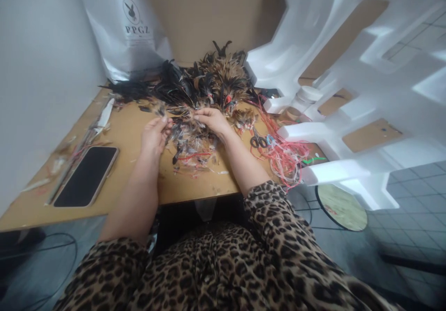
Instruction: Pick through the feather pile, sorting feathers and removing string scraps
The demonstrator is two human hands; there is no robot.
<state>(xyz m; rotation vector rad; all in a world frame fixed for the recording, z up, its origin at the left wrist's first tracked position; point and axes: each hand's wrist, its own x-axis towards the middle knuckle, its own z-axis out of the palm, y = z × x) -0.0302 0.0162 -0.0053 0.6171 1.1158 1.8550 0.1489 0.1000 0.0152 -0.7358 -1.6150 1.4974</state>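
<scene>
Grips [154, 133]: two
Phone [87, 176]: one, left of grips
Scissors [259, 142]: one pair, right of grips
Printed bag [134, 51]: one
Feathers [176, 84]: many, uncountable

The left hand [153, 134] pinches a small bit of feather [160, 109]. The right hand [214, 121] is at a big heap of black and brown feathers [223, 76]; it is hard to see if it grips any. Black scissors [259, 142] lie beside messy pink string [284, 162]. A phone [87, 177] lies on the table [134, 176], and a silver bag [130, 51] stands behind.
</scene>
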